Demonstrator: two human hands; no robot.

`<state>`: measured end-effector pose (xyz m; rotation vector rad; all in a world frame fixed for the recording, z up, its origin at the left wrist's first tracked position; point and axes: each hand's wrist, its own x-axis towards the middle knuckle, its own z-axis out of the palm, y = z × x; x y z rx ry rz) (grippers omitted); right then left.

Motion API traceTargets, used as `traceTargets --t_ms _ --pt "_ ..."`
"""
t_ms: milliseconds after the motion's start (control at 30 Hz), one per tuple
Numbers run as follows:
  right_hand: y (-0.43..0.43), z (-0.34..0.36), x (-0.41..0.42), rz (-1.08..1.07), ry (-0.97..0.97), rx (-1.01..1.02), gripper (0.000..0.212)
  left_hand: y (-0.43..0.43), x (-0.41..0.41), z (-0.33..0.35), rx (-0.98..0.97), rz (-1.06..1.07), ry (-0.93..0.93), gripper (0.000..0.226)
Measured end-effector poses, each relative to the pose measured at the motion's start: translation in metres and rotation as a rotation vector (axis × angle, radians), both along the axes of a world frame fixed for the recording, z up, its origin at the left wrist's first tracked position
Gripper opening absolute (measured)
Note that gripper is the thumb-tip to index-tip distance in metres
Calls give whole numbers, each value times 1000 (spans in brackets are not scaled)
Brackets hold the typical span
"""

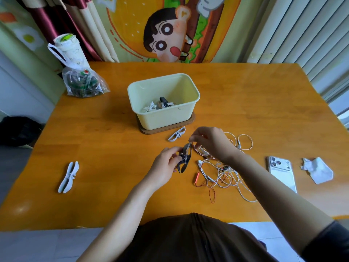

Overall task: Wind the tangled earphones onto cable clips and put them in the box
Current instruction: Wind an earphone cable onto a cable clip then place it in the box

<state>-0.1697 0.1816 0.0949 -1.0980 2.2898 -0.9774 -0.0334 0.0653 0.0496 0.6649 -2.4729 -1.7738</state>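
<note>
My left hand (166, 163) grips a dark cable clip (185, 157) just above the table. My right hand (209, 140) pinches a white earphone cable at the clip's top end. That cable trails into a tangle of white and red earphones (221, 173) lying to the right. A pale yellow box (162, 103) stands behind my hands on a brown lid, with wound earphones and a dark clip inside. One white clip (177, 134) lies in front of the box. Another white clip (69, 176) lies at the left.
A white phone (281, 171) lies face down at the right beside a crumpled tissue (317, 170). A plastic bag (83, 82) with a cup in it stands at the back left of the orange table (245, 95).
</note>
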Motion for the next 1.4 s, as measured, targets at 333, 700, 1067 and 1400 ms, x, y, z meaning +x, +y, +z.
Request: traceTargets --t_ms 333,700,1067,1400 --pt "-1 0 5 -114 -126 -110 14 7 -7 10 245 6 13 20" --pt "-3 2 4 -227 -31 -199 12 13 -20 16 294 74 98 11" --pt "-1 3 3 -309 -150 -291 15 17 -25 18 354 98 95 13" --pt "9 0 1 -217 -354 -218 23 9 -34 36 473 194 318 17"
